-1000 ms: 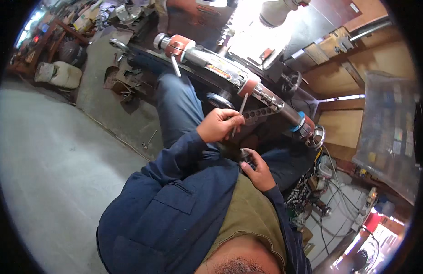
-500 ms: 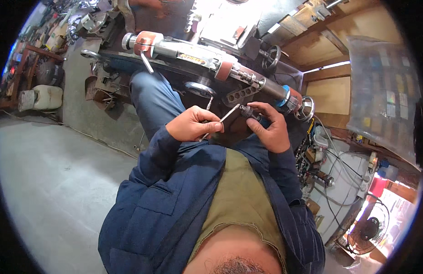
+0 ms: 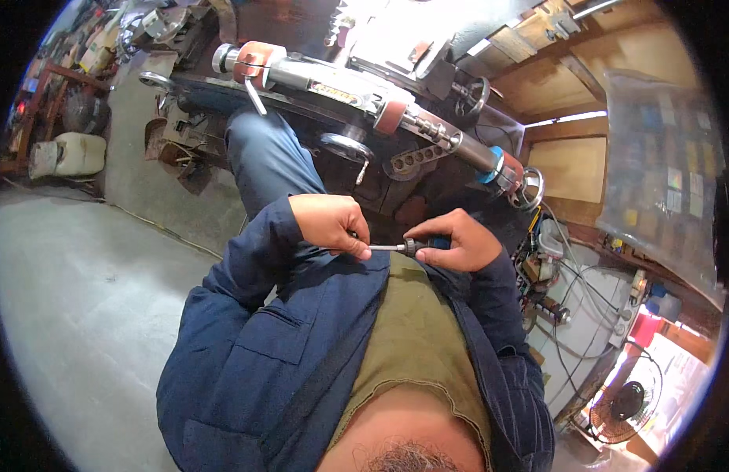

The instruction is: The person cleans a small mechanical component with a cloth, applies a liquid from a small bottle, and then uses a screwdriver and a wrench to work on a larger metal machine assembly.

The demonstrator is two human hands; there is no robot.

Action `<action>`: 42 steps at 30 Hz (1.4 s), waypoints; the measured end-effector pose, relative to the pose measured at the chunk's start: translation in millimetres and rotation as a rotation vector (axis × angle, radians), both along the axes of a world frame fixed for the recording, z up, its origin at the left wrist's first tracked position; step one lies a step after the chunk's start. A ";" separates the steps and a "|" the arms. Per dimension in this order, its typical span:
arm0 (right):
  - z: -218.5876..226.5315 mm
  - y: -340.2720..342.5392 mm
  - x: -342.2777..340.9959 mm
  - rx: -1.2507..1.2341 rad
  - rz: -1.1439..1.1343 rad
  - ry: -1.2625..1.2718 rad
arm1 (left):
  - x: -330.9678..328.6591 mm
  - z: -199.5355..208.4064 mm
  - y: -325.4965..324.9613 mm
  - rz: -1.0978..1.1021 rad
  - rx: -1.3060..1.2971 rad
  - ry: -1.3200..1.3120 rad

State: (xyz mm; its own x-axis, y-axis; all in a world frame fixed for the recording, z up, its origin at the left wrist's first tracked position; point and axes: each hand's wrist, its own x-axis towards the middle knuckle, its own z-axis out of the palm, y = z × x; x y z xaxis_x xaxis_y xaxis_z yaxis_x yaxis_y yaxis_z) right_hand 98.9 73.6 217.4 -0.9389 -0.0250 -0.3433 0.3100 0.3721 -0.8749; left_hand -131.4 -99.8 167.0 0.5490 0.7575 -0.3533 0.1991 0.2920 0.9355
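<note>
In front of my body, my left hand point(image 3: 333, 224) pinches a thin metal screwdriver shaft point(image 3: 384, 248) between thumb and fingers. My right hand point(image 3: 463, 242) is closed around a dark screwdriver handle point(image 3: 412, 247), its collar end pointing left. Shaft and handle lie in one level line, the shaft's right end meeting the collar. How deep it sits inside cannot be made out. Beyond my hands, a long silver tubular tool point(image 3: 298, 75) with red clamp-like blocks point(image 3: 390, 118) lies across the machine.
A round handwheel with a crank point(image 3: 346, 147) and a metal strip with round holes point(image 3: 418, 160) are just past my hands. Another handwheel point(image 3: 530, 187) is at the right. A white jug point(image 3: 80, 153) stands on the left floor; a fan point(image 3: 628, 401) is lower right.
The shaft has swung from a slant to level and now meets the handle's collar. Both hands have come lower, closer to my body, and the handle has turned to point left.
</note>
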 end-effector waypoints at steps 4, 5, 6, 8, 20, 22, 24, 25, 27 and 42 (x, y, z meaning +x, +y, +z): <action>-6.4 -9.8 -2.1 -0.377 -0.060 -0.483 | 14.4 -3.8 8.0 -0.085 0.214 0.075; -16.0 -12.3 -0.3 -0.377 -0.053 -0.487 | 20.1 -5.7 10.2 -0.114 0.238 0.107; -29.0 -14.7 2.9 -0.359 -0.018 -0.385 | 24.0 -6.5 11.9 -0.144 0.262 0.140; -33.9 -16.5 3.8 -0.338 0.024 -0.285 | 24.1 -7.3 14.0 -0.139 0.212 0.152; -21.3 -2.9 -21.2 -0.187 -0.542 0.111 | -25.2 -66.3 48.1 1.570 0.147 -1.502; -13.2 -4.4 -36.0 -0.273 -0.652 0.158 | -33.3 -80.4 67.9 1.738 0.147 -1.577; -18.1 -1.2 -42.4 -0.249 -0.645 0.191 | -30.7 -78.4 79.5 1.826 0.142 -1.513; -18.3 0.4 -44.7 -0.237 -0.657 0.189 | -29.1 -79.4 85.0 1.828 0.195 -1.250; -24.8 3.5 -50.8 -0.212 -0.697 0.210 | -28.2 -79.9 93.5 1.794 0.128 -1.419; 4.5 36.5 -158.4 0.445 -0.556 0.349 | -17.0 -74.1 109.2 1.786 0.115 -1.299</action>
State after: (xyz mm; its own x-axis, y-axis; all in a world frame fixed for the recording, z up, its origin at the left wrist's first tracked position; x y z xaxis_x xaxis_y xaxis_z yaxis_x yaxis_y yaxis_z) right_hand -59.5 110.1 221.9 -0.8285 0.5498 0.1059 0.2879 0.5805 -0.7616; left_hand -148.4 9.4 92.8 -0.7105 0.5763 -0.4039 -0.6993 -0.6423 0.3138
